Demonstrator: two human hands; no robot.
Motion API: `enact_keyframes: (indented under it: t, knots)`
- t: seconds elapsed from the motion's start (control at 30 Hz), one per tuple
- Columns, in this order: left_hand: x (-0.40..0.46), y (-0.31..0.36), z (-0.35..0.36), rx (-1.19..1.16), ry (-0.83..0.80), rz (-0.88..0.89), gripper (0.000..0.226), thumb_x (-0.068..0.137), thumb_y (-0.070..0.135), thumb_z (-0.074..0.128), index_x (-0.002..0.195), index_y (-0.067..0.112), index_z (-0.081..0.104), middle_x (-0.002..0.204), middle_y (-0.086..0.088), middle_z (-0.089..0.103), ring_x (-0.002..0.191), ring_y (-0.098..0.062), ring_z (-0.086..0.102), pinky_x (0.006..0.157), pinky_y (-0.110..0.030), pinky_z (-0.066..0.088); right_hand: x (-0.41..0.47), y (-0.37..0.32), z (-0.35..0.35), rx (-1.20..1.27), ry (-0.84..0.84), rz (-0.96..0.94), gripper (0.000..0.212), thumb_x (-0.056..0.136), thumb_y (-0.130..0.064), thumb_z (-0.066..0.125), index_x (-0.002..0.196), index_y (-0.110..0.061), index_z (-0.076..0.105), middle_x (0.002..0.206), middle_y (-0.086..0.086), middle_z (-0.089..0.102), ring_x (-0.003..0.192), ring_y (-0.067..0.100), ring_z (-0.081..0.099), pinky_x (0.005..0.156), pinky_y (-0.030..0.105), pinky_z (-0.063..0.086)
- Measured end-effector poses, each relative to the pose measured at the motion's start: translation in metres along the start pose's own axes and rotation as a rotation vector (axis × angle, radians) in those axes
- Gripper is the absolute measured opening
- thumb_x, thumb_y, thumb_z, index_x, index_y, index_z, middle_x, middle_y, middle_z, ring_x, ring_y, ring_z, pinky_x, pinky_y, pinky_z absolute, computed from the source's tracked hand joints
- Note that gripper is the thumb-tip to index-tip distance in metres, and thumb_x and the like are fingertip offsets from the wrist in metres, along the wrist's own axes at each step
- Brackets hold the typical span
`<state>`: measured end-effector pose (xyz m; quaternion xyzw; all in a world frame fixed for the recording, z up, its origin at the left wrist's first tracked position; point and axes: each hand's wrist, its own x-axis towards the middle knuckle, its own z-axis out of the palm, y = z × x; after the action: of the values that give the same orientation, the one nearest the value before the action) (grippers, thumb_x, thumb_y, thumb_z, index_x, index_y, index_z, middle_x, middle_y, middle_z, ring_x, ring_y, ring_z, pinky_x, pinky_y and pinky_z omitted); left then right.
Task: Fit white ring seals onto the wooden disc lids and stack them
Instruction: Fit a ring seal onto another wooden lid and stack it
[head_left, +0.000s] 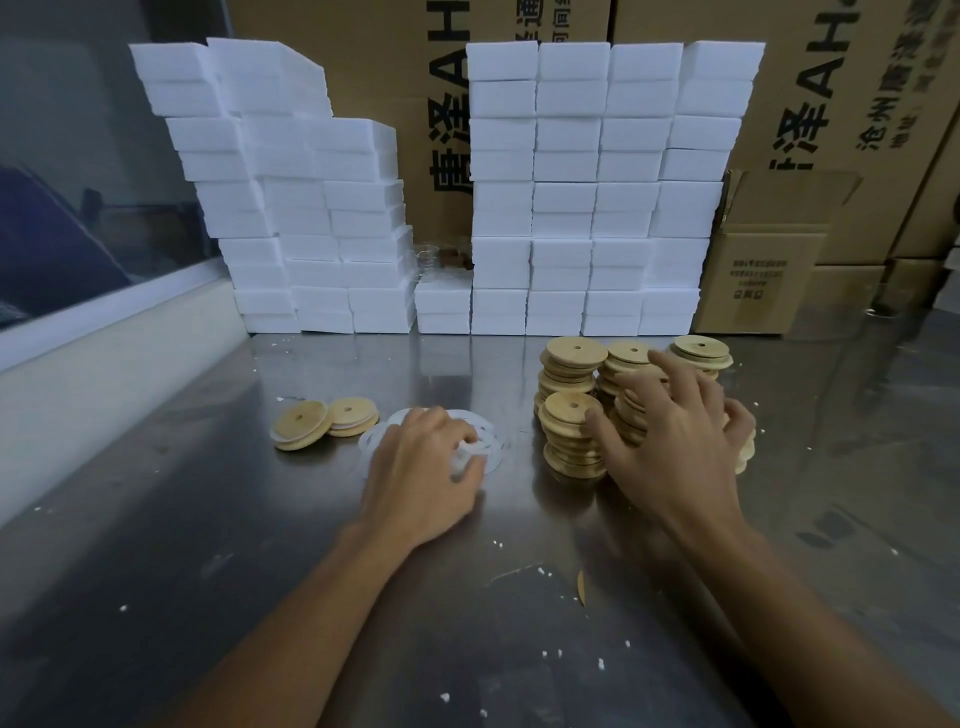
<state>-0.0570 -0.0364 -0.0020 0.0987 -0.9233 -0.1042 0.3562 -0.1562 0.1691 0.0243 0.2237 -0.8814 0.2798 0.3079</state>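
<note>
Left hand (423, 470) pinched a thin white ring seal (470, 451) from the loose pile on the worktop (208, 519), a floppy, light thing best taken by its rim. Right hand (670, 441) lay with grip open, fingers spread over the wooden lid stacks (571, 431), stiff and light.

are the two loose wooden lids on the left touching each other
Touching. In the head view the nearer loose lid overlaps the edge of the farther one, with no steel table showing between them.
</note>
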Motion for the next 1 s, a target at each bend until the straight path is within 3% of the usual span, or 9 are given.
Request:
enact_keyframes:
  t: [0.07,0.23,0.4,0.53,0.7,0.8,0.83,0.93,1.0]
  knots:
    - [-0.001,0.002,0.006,0.068,-0.112,-0.011,0.026,0.087,0.036,0.064,0.106,0.02,0.072,0.106,0.001,0.062,0.103,-0.019,0.052,0.086,-0.034,0.044,0.0,0.001,0.001,-0.001,-0.001,0.005,0.042,0.087,-0.049,0.063,0.123,-0.029,0.061,0.144,-0.001,0.049,0.135,0.021,0.037,0.105,0.043,0.018]
    - [0.001,0.003,0.002,0.076,-0.147,-0.018,0.023,0.094,0.031,0.058,0.104,0.02,0.075,0.105,0.003,0.06,0.099,-0.016,0.048,0.084,-0.032,0.041,0.004,0.008,0.003,0.025,-0.017,0.068,0.035,0.091,-0.04,0.061,0.123,-0.024,0.06,0.144,0.002,0.05,0.14,0.025,0.035,0.109,0.046,0.019]
    - [0.001,0.003,-0.006,0.12,-0.223,-0.01,0.025,0.095,0.039,0.055,0.105,0.027,0.075,0.11,0.006,0.062,0.103,-0.017,0.049,0.089,-0.033,0.039,0.006,0.012,0.002,0.077,0.062,0.059,0.019,0.091,-0.029,0.065,0.107,-0.019,0.066,0.122,0.002,0.062,0.115,0.028,0.051,0.099,0.044,0.028]
    - [-0.001,0.001,-0.01,0.183,-0.241,0.024,0.024,0.099,0.033,0.049,0.103,0.029,0.072,0.108,0.009,0.062,0.102,-0.014,0.048,0.08,-0.025,0.03,0.005,0.009,0.0,0.158,0.137,0.012,0.019,0.089,-0.027,0.068,0.105,-0.017,0.067,0.116,0.003,0.065,0.108,0.03,0.053,0.093,0.043,0.032]
    - [0.0,0.004,-0.015,0.113,-0.15,0.011,0.013,0.097,0.013,0.05,0.091,0.016,0.062,0.098,0.002,0.062,0.094,-0.018,0.048,0.079,-0.027,0.031,0.001,-0.007,-0.004,0.399,0.186,-0.171,0.025,0.091,-0.018,0.069,0.113,-0.008,0.065,0.112,0.004,0.065,0.104,0.024,0.055,0.091,0.022,0.035]
    - [-0.001,0.006,-0.019,-0.032,-0.05,-0.084,0.015,0.093,0.002,0.051,0.083,0.012,0.054,0.082,-0.002,0.058,0.078,-0.018,0.046,0.065,-0.031,0.033,-0.006,-0.019,-0.005,0.512,0.148,-0.259,0.025,0.089,-0.005,0.069,0.113,-0.008,0.065,0.107,0.0,0.066,0.098,0.012,0.059,0.087,0.011,0.039]
    - [-0.001,0.007,-0.02,-0.132,-0.017,-0.129,0.018,0.093,0.001,0.05,0.081,0.013,0.053,0.078,-0.001,0.057,0.075,-0.016,0.048,0.063,-0.031,0.036,-0.008,-0.023,-0.006,0.546,0.131,-0.287,0.024,0.09,-0.007,0.068,0.113,-0.01,0.065,0.106,-0.001,0.067,0.096,0.008,0.059,0.086,0.008,0.038]
    - [-0.001,0.011,-0.027,-0.472,0.092,-0.276,0.027,0.094,0.0,0.05,0.079,0.02,0.056,0.076,0.006,0.06,0.075,0.001,0.056,0.062,-0.013,0.042,-0.015,-0.034,-0.009,0.624,0.069,-0.344,0.022,0.094,-0.025,0.061,0.114,-0.018,0.064,0.104,-0.005,0.065,0.094,0.004,0.059,0.08,0.01,0.042]
    - [0.001,0.013,-0.032,-0.628,0.108,-0.375,0.03,0.095,0.002,0.054,0.084,0.029,0.06,0.08,0.009,0.065,0.075,0.006,0.059,0.065,-0.011,0.045,-0.018,-0.038,-0.01,0.704,0.047,-0.297,0.022,0.092,-0.025,0.062,0.113,-0.019,0.066,0.101,-0.006,0.066,0.087,0.002,0.061,0.071,0.009,0.045]
